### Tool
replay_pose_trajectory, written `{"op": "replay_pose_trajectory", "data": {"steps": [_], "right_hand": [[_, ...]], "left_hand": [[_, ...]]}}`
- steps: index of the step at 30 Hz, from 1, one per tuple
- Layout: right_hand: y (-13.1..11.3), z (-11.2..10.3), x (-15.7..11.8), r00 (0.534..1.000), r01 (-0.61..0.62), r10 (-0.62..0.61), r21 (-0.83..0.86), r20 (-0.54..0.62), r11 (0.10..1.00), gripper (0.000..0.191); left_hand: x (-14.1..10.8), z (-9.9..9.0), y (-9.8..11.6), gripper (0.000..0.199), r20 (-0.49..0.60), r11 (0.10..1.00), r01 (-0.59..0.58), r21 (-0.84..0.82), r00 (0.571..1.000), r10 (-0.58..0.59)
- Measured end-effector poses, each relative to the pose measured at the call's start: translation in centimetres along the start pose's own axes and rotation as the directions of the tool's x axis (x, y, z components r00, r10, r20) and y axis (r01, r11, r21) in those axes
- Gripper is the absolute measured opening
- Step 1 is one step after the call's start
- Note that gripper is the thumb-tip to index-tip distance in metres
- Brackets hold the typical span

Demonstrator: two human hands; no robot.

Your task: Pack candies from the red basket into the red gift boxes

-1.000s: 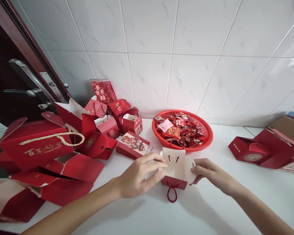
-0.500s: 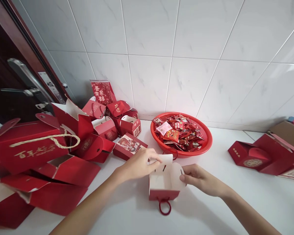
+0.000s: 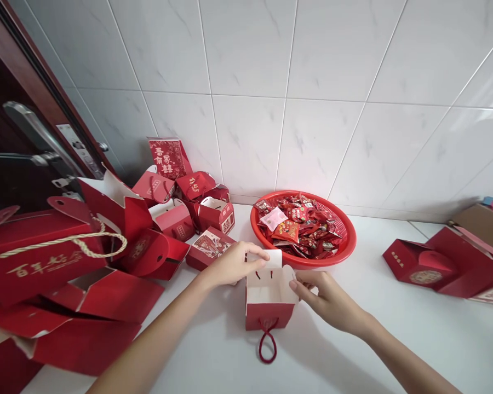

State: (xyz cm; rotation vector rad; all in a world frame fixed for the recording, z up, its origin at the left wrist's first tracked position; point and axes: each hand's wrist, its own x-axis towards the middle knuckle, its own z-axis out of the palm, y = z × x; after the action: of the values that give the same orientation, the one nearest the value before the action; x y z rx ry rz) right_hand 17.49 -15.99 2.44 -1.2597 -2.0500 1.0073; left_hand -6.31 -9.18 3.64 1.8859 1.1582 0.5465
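A small red gift box (image 3: 257, 317) with a white inside stands open on the white counter, its lid flaps up. Its dark red cord handle (image 3: 268, 350) loops out from the front face onto the counter. My left hand (image 3: 230, 264) is at the back of the box, thumb and forefinger closed on the white back flap (image 3: 275, 258). On the other side, my right hand (image 3: 328, 301) pinches the rounded right flap (image 3: 288, 276) between thumb and fingers. Nothing shows inside the box. Just behind it sits a red plastic basket (image 3: 347, 241) of wrapped snacks (image 3: 308, 227).
Several red gift boxes (image 3: 175, 221) are piled at the left, with a large rope-handled box (image 3: 61, 257) nearest. A flat printed box (image 3: 209, 246) lies by my left hand. More red boxes (image 3: 419, 262) stand at the right. A tiled wall (image 3: 246, 142) closes the back.
The box has shifted slightly left, both hands still at its flaps. Its right flap is tilted further inward and upright. The view has turned slightly.
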Motion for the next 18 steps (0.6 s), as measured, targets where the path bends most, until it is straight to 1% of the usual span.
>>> {"op": "replay_pose_trajectory", "data": {"steps": [3, 5, 7, 9, 11, 13, 14, 15, 16, 17, 18], "right_hand": [[-0.4, -2.2, -0.3, 0.999, -0.003, 0.004, -0.019, 0.049, 1.0, 0.053], [-0.6, -4.4, -0.3, 1.0, -0.003, 0.003, -0.053, -0.003, 0.999, 0.052], [-0.8, -6.9, 0.1, 0.997, 0.022, -0.027, -0.063, -0.073, 0.998, 0.048], [-0.6, -9.1, 0.9, 0.99, 0.036, -0.035, 0.008, -0.133, 0.999, 0.046], [0.0, -10.3, 2.2, 0.978, 0.057, -0.038, 0.084, -0.207, 0.995, 0.044], [0.7, -10.4, 3.9, 0.953, 0.08, -0.047, 0.099, -0.298, 0.992, 0.038], [1.2, -10.1, 4.9, 0.943, 0.083, -0.052, 0.08, -0.328, 0.993, 0.034], [1.6, -9.6, 5.8, 0.935, 0.089, -0.065, 0.054, -0.349, 0.995, 0.03], [2.0, -9.1, 6.8, 0.924, 0.1, -0.083, 0.026, -0.373, 0.995, 0.027], [2.4, -8.5, 7.6, 0.917, 0.108, -0.099, 0.0, -0.387, 0.994, 0.022], [2.7, -7.9, 8.3, 0.915, 0.111, -0.105, -0.006, -0.389, 0.994, 0.018]], "left_hand": [[0.2, -0.8, 0.5, 0.032, 0.068, 0.998, -0.062, 0.029, 0.996, 0.06], [0.3, -1.6, 1.2, 0.029, 0.063, 0.992, -0.121, 0.03, 0.991, 0.119], [0.6, -2.4, 2.0, 0.026, 0.019, 0.986, -0.159, 0.041, 0.987, 0.158], [1.4, -3.0, 2.6, 0.025, -0.062, 0.982, -0.18, 0.06, 0.981, 0.183], [2.8, -3.0, 2.9, 0.023, -0.159, 0.974, -0.201, 0.102, 0.964, 0.216], [4.6, -2.6, 2.7, 0.025, -0.252, 0.96, -0.225, 0.168, 0.931, 0.263], [5.6, -2.3, 2.5, 0.033, -0.252, 0.944, -0.246, 0.221, 0.92, 0.299], [6.6, -2.0, 2.3, 0.044, -0.225, 0.929, -0.261, 0.262, 0.92, 0.322], [7.4, -1.6, 2.1, 0.051, -0.194, 0.925, -0.266, 0.27, 0.926, 0.323], [8.2, -1.2, 1.9, 0.053, -0.18, 0.933, -0.258, 0.25, 0.935, 0.307], [8.8, -0.9, 1.8, 0.052, -0.2, 0.946, -0.24, 0.219, 0.938, 0.284]]}}
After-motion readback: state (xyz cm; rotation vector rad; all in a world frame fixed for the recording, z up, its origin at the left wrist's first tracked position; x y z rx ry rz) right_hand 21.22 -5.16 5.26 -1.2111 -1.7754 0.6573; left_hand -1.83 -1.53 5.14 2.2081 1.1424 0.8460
